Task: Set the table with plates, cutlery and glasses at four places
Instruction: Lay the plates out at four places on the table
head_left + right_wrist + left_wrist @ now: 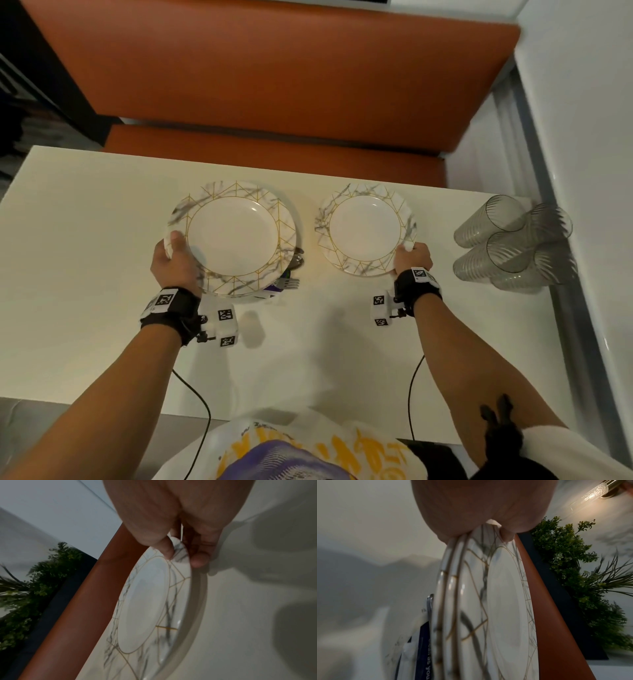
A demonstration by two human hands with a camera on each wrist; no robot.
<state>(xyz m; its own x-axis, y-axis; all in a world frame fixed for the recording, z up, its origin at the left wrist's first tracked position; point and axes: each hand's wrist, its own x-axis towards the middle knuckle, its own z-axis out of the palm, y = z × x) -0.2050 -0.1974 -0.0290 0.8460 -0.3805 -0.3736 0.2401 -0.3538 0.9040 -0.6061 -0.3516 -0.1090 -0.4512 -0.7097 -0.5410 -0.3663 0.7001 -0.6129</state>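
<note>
Left hand [173,262] grip pinches plate stack [233,236] near-left rim; right hand [412,258] grip pinches single plate [364,228] near-right rim, just above surface [85,240].

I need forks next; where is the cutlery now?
In the head view, the cutlery lies on the table, partly under the plates gripped by the left hand.
</note>
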